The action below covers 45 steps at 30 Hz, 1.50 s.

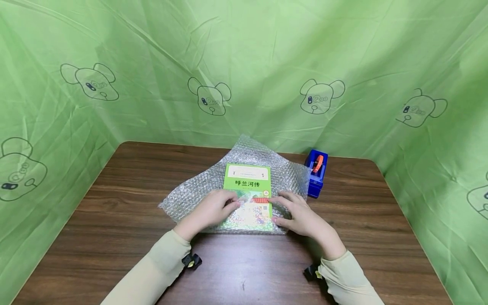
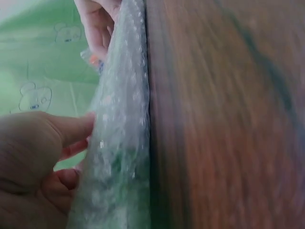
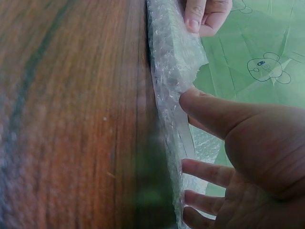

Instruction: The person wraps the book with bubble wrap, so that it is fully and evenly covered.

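Partly covered by bubble wrap (image 1: 196, 189), a green book (image 1: 247, 184) lies at two o'clock from the left hand (image 1: 214, 209), whose grip is unclear, and ten o'clock from the spread right hand (image 1: 302, 214).

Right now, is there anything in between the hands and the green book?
Yes, bubble wrap. It's folded over the lower part of the green book, under the left hand; the right hand touches it too. The book's top part looks uncovered.

Pale cream sleeves (image 1: 152, 267), black wrist cameras (image 1: 192, 261)
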Available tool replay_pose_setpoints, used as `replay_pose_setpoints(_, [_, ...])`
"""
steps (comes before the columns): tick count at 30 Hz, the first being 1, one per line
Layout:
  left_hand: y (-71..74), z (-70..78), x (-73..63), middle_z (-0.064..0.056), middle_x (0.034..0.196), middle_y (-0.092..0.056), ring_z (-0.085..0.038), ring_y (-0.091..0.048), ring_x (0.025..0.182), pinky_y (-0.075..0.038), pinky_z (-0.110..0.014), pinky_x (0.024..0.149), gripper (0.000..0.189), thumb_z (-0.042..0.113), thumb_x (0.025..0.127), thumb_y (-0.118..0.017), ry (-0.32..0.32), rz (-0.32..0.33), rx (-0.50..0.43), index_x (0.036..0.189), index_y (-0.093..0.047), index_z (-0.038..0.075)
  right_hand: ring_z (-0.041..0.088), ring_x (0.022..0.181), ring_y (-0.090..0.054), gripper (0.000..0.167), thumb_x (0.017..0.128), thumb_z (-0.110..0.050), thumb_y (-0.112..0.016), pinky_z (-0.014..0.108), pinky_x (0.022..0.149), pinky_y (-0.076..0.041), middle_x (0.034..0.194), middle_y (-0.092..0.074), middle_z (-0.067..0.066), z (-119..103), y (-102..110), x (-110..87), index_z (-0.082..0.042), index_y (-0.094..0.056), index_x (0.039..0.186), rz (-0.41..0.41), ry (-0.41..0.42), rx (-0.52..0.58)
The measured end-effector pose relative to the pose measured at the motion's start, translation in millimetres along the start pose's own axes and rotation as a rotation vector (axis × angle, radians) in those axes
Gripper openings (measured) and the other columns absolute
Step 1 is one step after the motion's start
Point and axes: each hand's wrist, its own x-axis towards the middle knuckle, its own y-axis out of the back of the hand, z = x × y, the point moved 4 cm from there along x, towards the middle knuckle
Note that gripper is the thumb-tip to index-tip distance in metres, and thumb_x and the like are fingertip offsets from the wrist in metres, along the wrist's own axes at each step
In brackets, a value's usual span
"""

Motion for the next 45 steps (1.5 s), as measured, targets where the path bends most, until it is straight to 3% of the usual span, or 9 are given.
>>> replay_pose_setpoints(6, [1.0, -5.0, -0.5, 0.008, 0.070, -0.055, -0.010, -0.048, 0.065, -0.046, -0.031, 0.065, 0.026, 0.022, 0.106, -0.073, 0.063, -0.011, -0.093, 0.081, -0.065, 0.021, 0.058, 0.152, -0.036, 0.046, 0.108, -0.039, -0.071, 0.080, 0.121, -0.027, 0.164, -0.047, 0.027, -4, -1, -0.2, -0.019, -0.068, 0.149, 0.002, -0.036, 0.005])
replay_pose_setpoints(12, [0.6, -10.1, -1.6, 0.009, 0.071, -0.056, -0.011, -0.050, 0.066, -0.047, -0.033, 0.068, 0.026, 0.024, 0.106, -0.074, 0.121, 0.005, -0.098, 0.082, -0.064, 0.022, 0.055, 0.149, -0.042, 0.063, 0.090, -0.053, -0.088, 0.081, 0.120, -0.028, 0.158, -0.052, 0.028, -9, -6, 1.8, -0.017, -0.071, 0.139, 0.060, -0.048, 0.004])
replay_pose_setpoints(19, [5.7, -13.7, -4.6, 0.010, 0.076, -0.061, -0.009, -0.053, 0.067, -0.050, -0.032, 0.070, 0.025, 0.033, 0.101, -0.080, 0.052, -0.068, -0.137, 0.084, -0.064, 0.022, 0.053, 0.149, -0.044, 0.064, 0.089, -0.052, -0.090, 0.081, 0.120, -0.028, 0.156, -0.055, 0.027, -10, -8, 2.5, -0.016, -0.071, 0.139, 0.083, -0.064, -0.016])
replay_pose_setpoints(24, [10.5, -12.9, -7.4, 0.010, 0.075, -0.060, -0.009, -0.052, 0.068, -0.050, -0.033, 0.072, 0.028, 0.028, 0.095, -0.087, -0.001, -0.117, -0.113, 0.081, -0.063, 0.022, 0.053, 0.149, -0.044, 0.062, 0.091, -0.051, -0.088, 0.082, 0.119, -0.026, 0.156, -0.055, 0.027, -12, -6, 3.2, -0.016, -0.071, 0.138, 0.078, -0.066, -0.028])
replay_pose_setpoints(30, [7.1, -12.8, -5.9, 0.012, 0.073, -0.061, -0.007, -0.055, 0.065, -0.052, -0.031, 0.069, 0.025, 0.024, 0.097, -0.085, 0.027, -0.107, -0.071, 0.082, -0.064, 0.022, 0.054, 0.147, -0.045, 0.059, 0.090, -0.050, -0.089, 0.081, 0.120, -0.028, 0.155, -0.056, 0.028, -14, -3, 2.6, -0.016, -0.072, 0.135, 0.083, -0.054, -0.039])
replay_pose_setpoints(34, [5.1, -13.2, -5.5, 0.010, 0.078, -0.061, -0.009, -0.055, 0.068, -0.051, -0.031, 0.068, 0.021, 0.024, 0.096, -0.087, 0.044, -0.086, -0.060, 0.100, -0.067, 0.019, 0.054, 0.147, -0.045, 0.059, 0.090, -0.051, -0.089, 0.080, 0.120, -0.029, 0.155, -0.056, 0.027, -14, -2, 2.4, -0.017, -0.073, 0.135, 0.088, -0.050, -0.038])
replay_pose_setpoints(39, [3.8, -10.2, -8.2, 0.003, 0.103, -0.062, -0.011, -0.056, 0.082, -0.052, -0.033, 0.072, 0.044, 0.023, 0.097, -0.085, -0.016, -0.100, -0.024, 0.139, -0.069, 0.024, 0.053, 0.147, -0.045, 0.059, 0.090, -0.053, -0.089, 0.080, 0.118, -0.031, 0.154, -0.057, 0.026, -11, -2, 2.0, -0.018, -0.073, 0.135, 0.092, -0.053, -0.029])
replay_pose_setpoints(45, [5.4, -8.1, -12.3, 0.001, 0.122, -0.062, -0.012, -0.057, 0.094, -0.054, -0.035, 0.083, 0.043, 0.026, 0.101, -0.082, -0.089, -0.113, 0.009, 0.143, -0.075, 0.026, 0.056, 0.148, -0.044, 0.058, 0.089, -0.051, -0.090, 0.082, 0.119, -0.028, 0.155, -0.056, 0.027, -10, -4, 1.8, -0.019, -0.073, 0.134, 0.101, -0.045, -0.015])
